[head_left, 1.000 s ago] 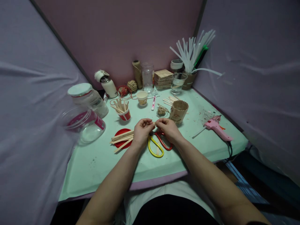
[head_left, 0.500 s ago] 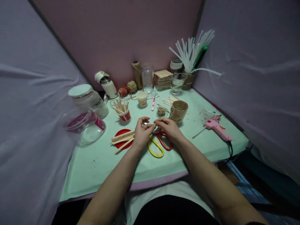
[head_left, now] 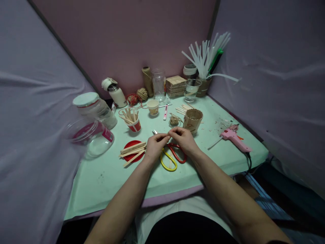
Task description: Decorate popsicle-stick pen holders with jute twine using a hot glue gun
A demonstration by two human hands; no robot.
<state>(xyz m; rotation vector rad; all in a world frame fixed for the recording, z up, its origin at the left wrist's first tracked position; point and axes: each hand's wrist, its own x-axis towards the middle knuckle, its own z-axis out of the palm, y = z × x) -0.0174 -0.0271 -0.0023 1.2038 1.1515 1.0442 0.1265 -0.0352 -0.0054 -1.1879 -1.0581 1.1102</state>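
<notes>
My left hand and my right hand meet at the fingertips above the scissors. Both are closed in a pinch, and whatever sits between the fingers is too small to make out. Under them lie the scissors, with one yellow handle and one red handle; the blade tips poke out beyond my left hand. Left of my left hand, flat wooden sticks rest across a red lid. Just past my right hand stands a scalloped brown cup, beside a small ball of twine.
A pink glue gun with a cord lies at the right. Farther back are a red cup of sticks, a paper cup, a pink cutter, a cup of water and white glue sticks. Clear plastic tubs stand left.
My left fingers have folded down closer together, and the scissor blade tips now show beyond them. My right hand stays nearly in place. The view has shifted slightly.
</notes>
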